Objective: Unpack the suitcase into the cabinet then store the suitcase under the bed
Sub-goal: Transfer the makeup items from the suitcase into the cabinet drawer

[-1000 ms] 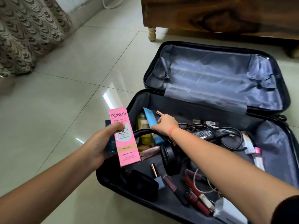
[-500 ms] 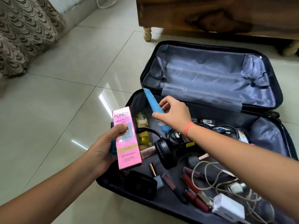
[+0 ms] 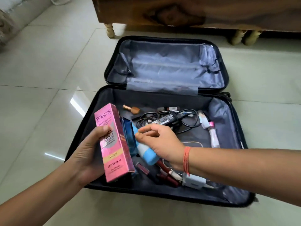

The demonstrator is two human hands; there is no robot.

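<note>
**Suitcase open on the floor, both your hands full**

The suitcase [image 3: 162, 98] lies flat and open on the tiled floor [image 3: 40, 70], its lid half with the grey lining [image 3: 162, 66] on the far side and the packed half nearest you. Your left hand [image 3: 84, 154] hangs over the near left corner and grips a pink POND'S box [image 3: 114, 144], thumb across the front and fingers wrapped behind. A blue box [image 3: 128, 136] stands just behind the pink one; whether the same fingers hold it cannot be told. Your right hand [image 3: 164, 141], with orange thread [image 3: 186, 159] round the wrist, holds a blue and white tube [image 3: 147, 154], fingers loosely curled over it, the tube tilted and touching the blue box.

Inside the packed half, a black power adapter [image 3: 164, 119] sits in a tangle of cable near the middle, and a small gold-capped bottle [image 3: 132, 109] lies beyond the boxes. Dark red lipsticks [image 3: 166, 175] and a white charger [image 3: 193, 181] lie under your right wrist, and a pink bottle [image 3: 214, 137] rests by the right wall. Past the lid stands wooden furniture [image 3: 179, 12] on turned legs.
</note>
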